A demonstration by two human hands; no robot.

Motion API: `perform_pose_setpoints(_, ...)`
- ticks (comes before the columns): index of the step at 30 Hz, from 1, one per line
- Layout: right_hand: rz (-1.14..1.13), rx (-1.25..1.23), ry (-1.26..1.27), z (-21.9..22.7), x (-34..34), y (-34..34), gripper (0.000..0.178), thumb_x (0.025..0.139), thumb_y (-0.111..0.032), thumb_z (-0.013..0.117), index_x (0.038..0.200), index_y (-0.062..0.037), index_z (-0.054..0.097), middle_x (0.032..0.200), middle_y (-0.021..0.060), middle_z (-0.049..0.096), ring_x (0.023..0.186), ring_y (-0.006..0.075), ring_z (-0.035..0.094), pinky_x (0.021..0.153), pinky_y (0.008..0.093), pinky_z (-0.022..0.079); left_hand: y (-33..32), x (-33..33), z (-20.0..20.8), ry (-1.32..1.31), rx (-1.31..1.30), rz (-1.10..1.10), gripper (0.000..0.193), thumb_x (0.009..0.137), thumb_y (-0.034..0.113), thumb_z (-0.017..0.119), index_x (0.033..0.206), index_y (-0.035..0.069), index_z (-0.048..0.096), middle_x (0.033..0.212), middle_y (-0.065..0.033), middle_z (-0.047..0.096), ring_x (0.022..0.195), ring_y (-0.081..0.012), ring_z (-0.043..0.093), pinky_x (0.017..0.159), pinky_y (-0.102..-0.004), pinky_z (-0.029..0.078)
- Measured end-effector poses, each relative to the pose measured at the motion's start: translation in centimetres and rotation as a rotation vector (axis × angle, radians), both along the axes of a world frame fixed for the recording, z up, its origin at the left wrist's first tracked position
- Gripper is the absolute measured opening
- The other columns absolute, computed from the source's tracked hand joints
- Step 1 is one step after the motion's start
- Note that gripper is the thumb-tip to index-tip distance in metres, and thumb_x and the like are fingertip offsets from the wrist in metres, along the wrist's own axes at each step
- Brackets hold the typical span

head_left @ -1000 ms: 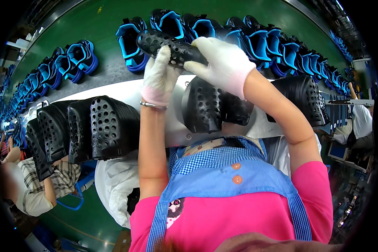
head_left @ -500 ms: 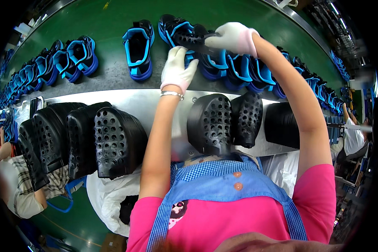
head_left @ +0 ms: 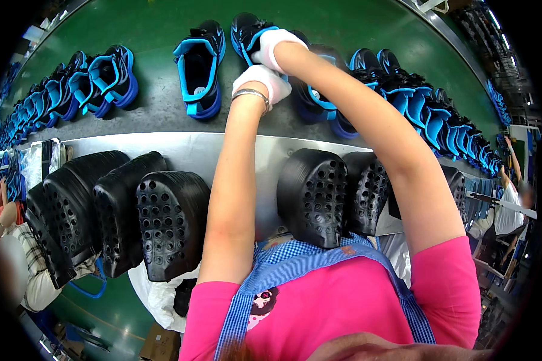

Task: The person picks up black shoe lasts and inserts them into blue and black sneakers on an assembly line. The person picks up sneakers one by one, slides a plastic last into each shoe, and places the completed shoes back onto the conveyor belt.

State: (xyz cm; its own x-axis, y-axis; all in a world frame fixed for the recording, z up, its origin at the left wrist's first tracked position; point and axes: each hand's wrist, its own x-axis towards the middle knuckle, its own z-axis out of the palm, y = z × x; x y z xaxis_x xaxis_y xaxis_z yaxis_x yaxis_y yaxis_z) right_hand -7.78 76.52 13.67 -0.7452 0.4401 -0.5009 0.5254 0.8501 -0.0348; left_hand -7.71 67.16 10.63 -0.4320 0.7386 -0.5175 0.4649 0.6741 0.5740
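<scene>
A black and bright blue sneaker stands at the top middle, toe pointing away from me. My gloved right hand reaches down into its opening, with the fingers hidden inside. Closed about the heel end of that sneaker is my gloved left hand, its fingertips out of sight. No black perforated insert shows outside the sneaker near my hands. A matching sneaker sits just left, heel toward me.
Rows of sneakers line the green bench at left and right. On the metal ledge nearer me lie stacks of black perforated inserts, left and right. People work at both sides.
My right hand has moved left and down from beside the sneaker into its opening. The black perforated insert it held is now hidden. My left hand has closed in at the heel.
</scene>
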Motion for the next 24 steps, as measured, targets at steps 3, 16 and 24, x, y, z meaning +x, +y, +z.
perform_pose_setpoints(3, -0.081, -0.04, 0.038, -1.4, -1.5, -0.1, 0.031, 0.08, -0.019, 0.062, 0.107, -0.0056, 0.069, 0.112, 0.0183, 0.065, 0.1, 0.0343, 0.064, 0.087, 0.041, 0.051, 0.3, -0.5, 0.4, -0.082, -0.076, -0.026, 0.047, 0.085, 0.035, 0.055, 0.121, 0.004, 0.057, 0.096, -0.0155, 0.07, 0.077, -0.0268, 0.071, 0.076, -0.0337, 0.054)
perform_pose_setpoints(16, -0.016, -0.058, 0.194, 1.6, 2.2, 0.5, 0.043, 0.08, -0.039, 0.058, 0.103, -0.0042, 0.069, 0.102, 0.0166, 0.068, 0.089, 0.0295, 0.067, 0.079, 0.0391, 0.054, 1.4, 0.5, 2.3, -0.034, -0.179, 0.003, 0.051, 0.082, 0.032, 0.052, 0.126, 0.006, 0.054, 0.112, -0.014, 0.066, 0.081, -0.0254, 0.069, 0.079, -0.0375, 0.054)
perform_pose_setpoints(24, 0.269, -0.034, 0.586, 14.4, 21.0, -6.0, 0.034, 0.087, -0.037, 0.054, 0.084, -0.0054, 0.065, 0.076, 0.0175, 0.064, 0.077, 0.0346, 0.064, 0.068, 0.0432, 0.05, -0.7, 2.1, 3.0, -0.067, -0.233, -0.081, 0.043, 0.081, 0.026, 0.056, 0.115, 0.0, 0.063, 0.108, -0.0163, 0.067, 0.083, -0.0261, 0.07, 0.08, -0.0367, 0.054)
